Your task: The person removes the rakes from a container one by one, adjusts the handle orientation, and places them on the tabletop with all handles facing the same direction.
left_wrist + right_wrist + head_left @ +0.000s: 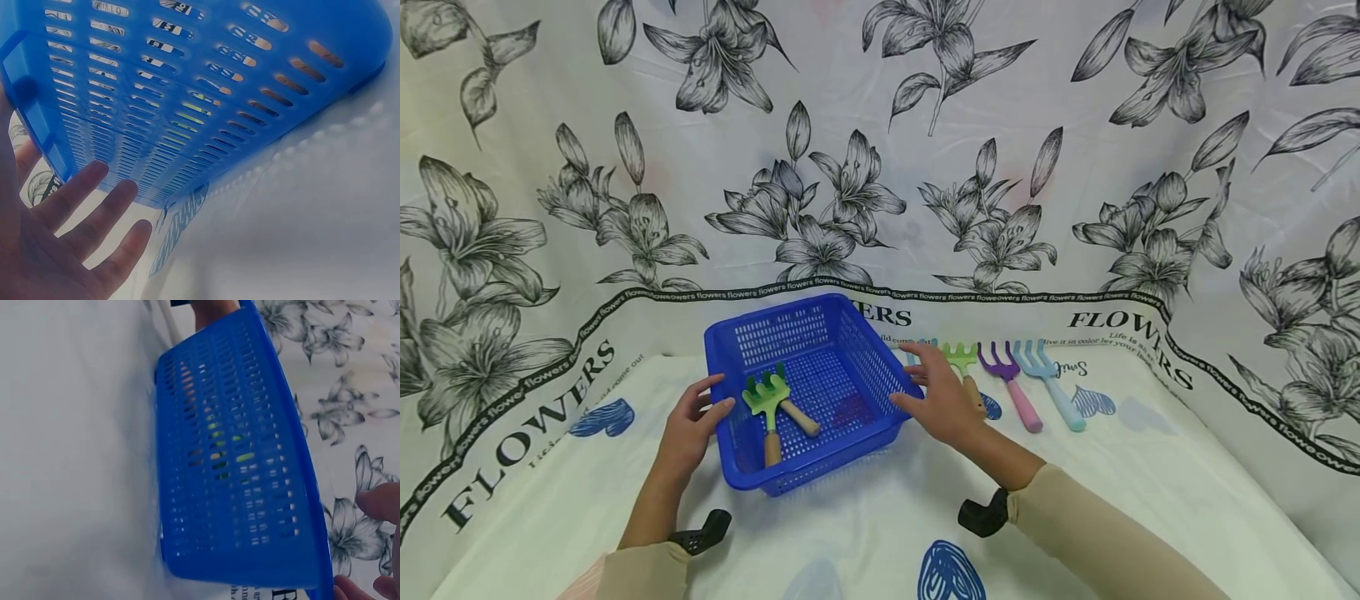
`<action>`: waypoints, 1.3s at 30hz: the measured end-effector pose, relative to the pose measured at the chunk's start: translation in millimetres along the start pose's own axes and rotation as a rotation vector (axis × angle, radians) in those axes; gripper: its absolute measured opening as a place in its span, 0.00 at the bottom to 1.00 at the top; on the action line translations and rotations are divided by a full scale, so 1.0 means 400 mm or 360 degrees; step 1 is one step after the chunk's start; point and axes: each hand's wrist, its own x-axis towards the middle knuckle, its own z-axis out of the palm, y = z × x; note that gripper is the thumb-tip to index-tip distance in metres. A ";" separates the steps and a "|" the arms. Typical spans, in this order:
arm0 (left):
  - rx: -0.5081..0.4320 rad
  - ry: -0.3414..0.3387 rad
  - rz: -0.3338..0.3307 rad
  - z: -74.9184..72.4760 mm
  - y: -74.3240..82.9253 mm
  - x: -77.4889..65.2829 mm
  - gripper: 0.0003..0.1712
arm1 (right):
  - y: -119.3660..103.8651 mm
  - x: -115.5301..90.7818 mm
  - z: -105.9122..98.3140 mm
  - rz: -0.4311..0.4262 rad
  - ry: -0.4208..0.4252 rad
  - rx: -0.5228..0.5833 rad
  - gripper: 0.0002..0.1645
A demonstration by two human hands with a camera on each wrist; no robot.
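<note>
Flowery cloth hangs behind a blue basket. The left hand and right hand sit loosely open at its edges. Inside lie 2 green forks; wrist views show only green bits, and the right one cuts most of its hand off.

Left of centre before you, the rectangular blue basket sits skewed, slotted-walled and opening upward, with your left hand at its left rim and your right hand at its right. Inside, toward the left, a light-green rake overlaps a dark-green rake, both wooden-handled.
</note>
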 end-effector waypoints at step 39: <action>0.0007 0.0032 0.0001 0.006 -0.006 0.006 0.38 | -0.071 0.098 0.111 0.0082 -0.0751 0.0365 0.48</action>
